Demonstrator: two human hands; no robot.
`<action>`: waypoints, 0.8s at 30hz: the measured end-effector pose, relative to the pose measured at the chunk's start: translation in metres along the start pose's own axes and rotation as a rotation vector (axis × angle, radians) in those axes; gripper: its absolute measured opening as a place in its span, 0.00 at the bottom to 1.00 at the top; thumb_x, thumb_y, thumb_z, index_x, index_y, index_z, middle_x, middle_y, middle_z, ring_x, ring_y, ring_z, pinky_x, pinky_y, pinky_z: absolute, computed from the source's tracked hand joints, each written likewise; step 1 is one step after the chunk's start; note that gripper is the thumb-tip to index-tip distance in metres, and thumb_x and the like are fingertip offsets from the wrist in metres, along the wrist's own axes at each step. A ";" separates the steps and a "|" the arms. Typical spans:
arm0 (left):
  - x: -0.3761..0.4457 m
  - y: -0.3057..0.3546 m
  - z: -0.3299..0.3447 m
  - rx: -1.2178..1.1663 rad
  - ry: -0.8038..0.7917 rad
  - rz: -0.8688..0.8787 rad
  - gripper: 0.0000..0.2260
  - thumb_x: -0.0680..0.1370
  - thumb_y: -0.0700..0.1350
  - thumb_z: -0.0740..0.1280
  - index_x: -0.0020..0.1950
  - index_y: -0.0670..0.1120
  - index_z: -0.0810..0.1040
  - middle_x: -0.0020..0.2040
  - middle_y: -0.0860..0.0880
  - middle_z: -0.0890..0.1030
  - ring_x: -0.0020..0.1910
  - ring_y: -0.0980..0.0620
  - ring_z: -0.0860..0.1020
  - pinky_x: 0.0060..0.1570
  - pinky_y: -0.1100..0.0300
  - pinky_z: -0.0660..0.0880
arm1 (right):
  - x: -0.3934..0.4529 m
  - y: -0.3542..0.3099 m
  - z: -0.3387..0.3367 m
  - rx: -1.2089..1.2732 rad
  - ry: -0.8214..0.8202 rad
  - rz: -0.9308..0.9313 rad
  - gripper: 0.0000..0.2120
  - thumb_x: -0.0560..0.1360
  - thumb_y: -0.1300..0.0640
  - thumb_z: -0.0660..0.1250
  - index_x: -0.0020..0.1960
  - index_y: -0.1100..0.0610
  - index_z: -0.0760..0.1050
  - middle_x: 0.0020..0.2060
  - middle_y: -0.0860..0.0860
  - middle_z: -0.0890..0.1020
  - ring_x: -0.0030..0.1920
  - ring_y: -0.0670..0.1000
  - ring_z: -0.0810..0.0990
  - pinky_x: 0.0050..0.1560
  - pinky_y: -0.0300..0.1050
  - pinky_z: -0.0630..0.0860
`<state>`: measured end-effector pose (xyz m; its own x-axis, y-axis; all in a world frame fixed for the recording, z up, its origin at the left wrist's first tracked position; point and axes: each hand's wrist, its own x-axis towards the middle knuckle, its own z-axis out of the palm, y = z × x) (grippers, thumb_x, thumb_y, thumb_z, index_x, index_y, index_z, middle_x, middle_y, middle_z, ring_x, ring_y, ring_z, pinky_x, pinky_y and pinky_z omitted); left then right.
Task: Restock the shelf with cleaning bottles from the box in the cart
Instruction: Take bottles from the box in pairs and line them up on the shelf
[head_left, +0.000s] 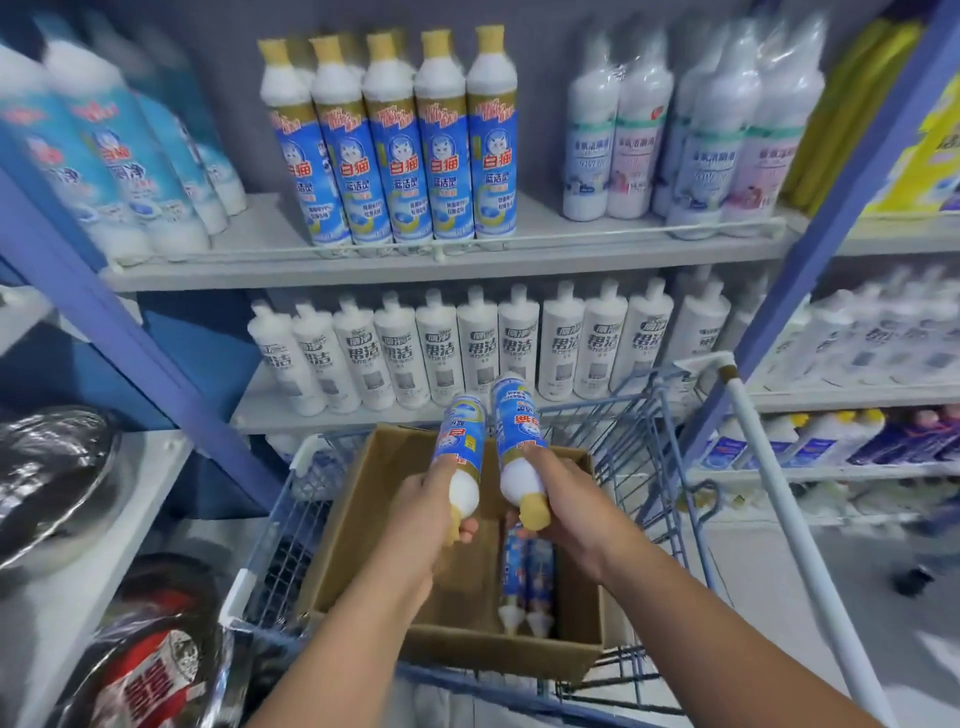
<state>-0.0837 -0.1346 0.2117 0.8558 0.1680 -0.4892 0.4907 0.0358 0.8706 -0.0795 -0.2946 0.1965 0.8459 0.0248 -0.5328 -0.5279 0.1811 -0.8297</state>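
Both bare arms reach forward over the wire cart (670, 467), and each hand is wrapped around a blue-labelled cleaning bottle held above the open cardboard box (363, 519) that sits in the cart's basket. The left hand (421, 514) grips the left bottle (460, 441) at its white shoulder, fingers curled round the neck so the yellow cap barely shows below the fingertips; the wrist is bent slightly inward. The right hand (566, 504) clamps the right bottle (517, 431) the same way, thumb along the white shoulder, with the yellow cap poking out toward the person. Both bottles point base-first up and away toward the shelving, tilted, lying close beside each other but not quite touching. Down in the box, two more bottles (527, 577) lie side by side against the right wall, caps toward the person. On the upper shelf (363, 260) straight ahead stands a row of matching bottles (395, 140) with yellow caps, upright, with bare shelf space to the right of them. The shelf below holds a line of white bottles (467, 348).
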 end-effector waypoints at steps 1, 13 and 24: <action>-0.002 0.010 0.000 -0.035 0.001 0.001 0.15 0.82 0.54 0.63 0.50 0.42 0.77 0.39 0.40 0.81 0.27 0.47 0.78 0.31 0.57 0.76 | -0.004 -0.009 0.003 0.011 -0.006 -0.016 0.27 0.77 0.40 0.66 0.64 0.60 0.74 0.46 0.61 0.83 0.34 0.56 0.81 0.32 0.47 0.77; 0.005 0.137 -0.016 -0.231 -0.127 0.174 0.18 0.79 0.53 0.67 0.59 0.39 0.74 0.34 0.41 0.80 0.23 0.47 0.77 0.26 0.58 0.75 | -0.021 -0.126 0.041 0.121 0.005 -0.187 0.23 0.81 0.44 0.63 0.64 0.62 0.73 0.40 0.60 0.82 0.30 0.55 0.79 0.31 0.45 0.75; 0.026 0.184 -0.018 -0.207 -0.154 0.254 0.16 0.78 0.52 0.68 0.57 0.41 0.74 0.36 0.38 0.82 0.28 0.44 0.78 0.35 0.52 0.77 | -0.010 -0.178 0.064 0.154 0.058 -0.303 0.21 0.81 0.45 0.62 0.61 0.62 0.75 0.38 0.60 0.79 0.29 0.53 0.76 0.33 0.46 0.76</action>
<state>0.0257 -0.1060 0.3597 0.9686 0.0476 -0.2440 0.2288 0.2128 0.9499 0.0106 -0.2636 0.3600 0.9543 -0.1078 -0.2786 -0.2325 0.3180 -0.9192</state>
